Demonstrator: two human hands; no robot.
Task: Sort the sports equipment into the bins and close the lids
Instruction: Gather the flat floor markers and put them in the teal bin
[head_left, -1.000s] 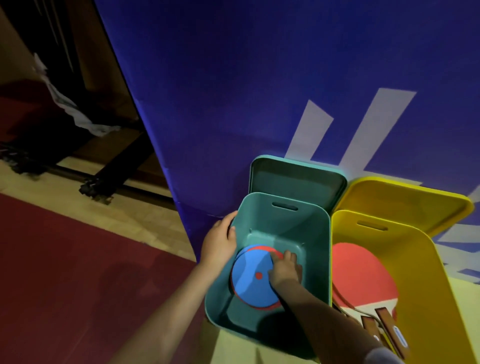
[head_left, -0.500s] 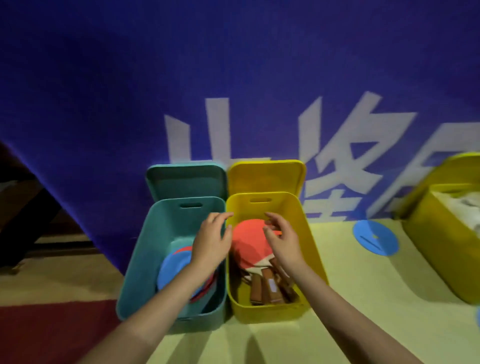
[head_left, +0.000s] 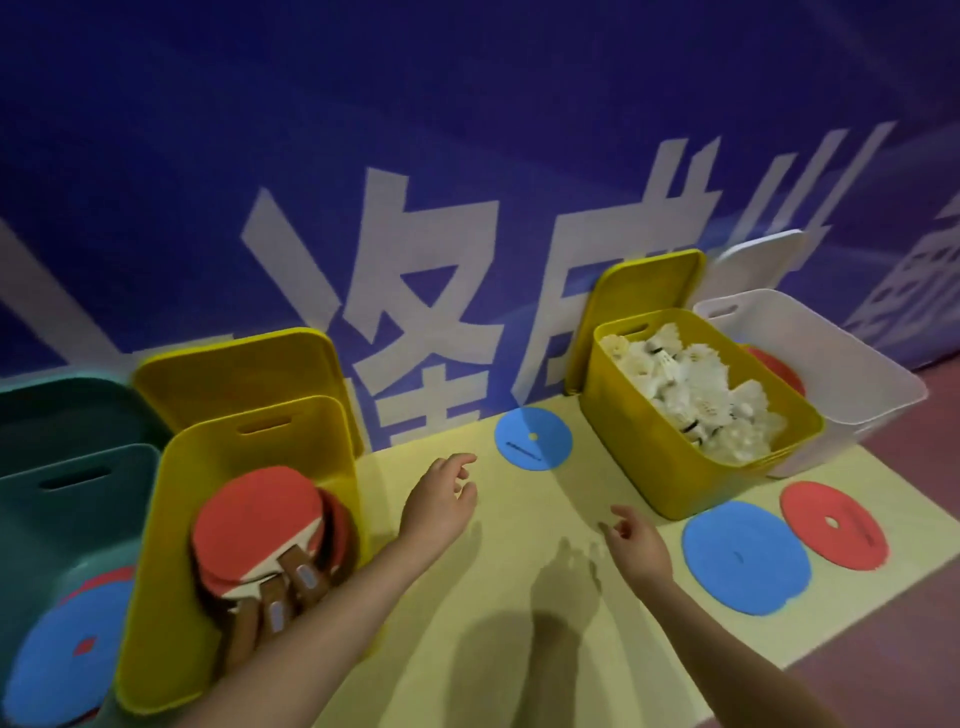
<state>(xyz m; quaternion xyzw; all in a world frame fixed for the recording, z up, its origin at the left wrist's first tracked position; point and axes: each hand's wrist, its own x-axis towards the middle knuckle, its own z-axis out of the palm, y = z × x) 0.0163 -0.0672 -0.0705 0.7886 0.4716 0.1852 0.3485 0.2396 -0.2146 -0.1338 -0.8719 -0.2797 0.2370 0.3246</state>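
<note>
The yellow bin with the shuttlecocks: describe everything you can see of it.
The yellow bin looks like smooth plastic, with rounded corners and a handle slot in its far wall. Its lid stands open against the blue banner. White shuttlecocks heap above its rim. It sits on the yellow mat, close against the white bin.

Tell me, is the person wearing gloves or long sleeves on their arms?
No. The left hand and the right hand are both bare, with no gloves. Both forearms are bare too, as far as the picture shows; no sleeve, watch, bracelet or ring can be seen. The picture is a bit blurry, so tiny things could be missed.
</note>
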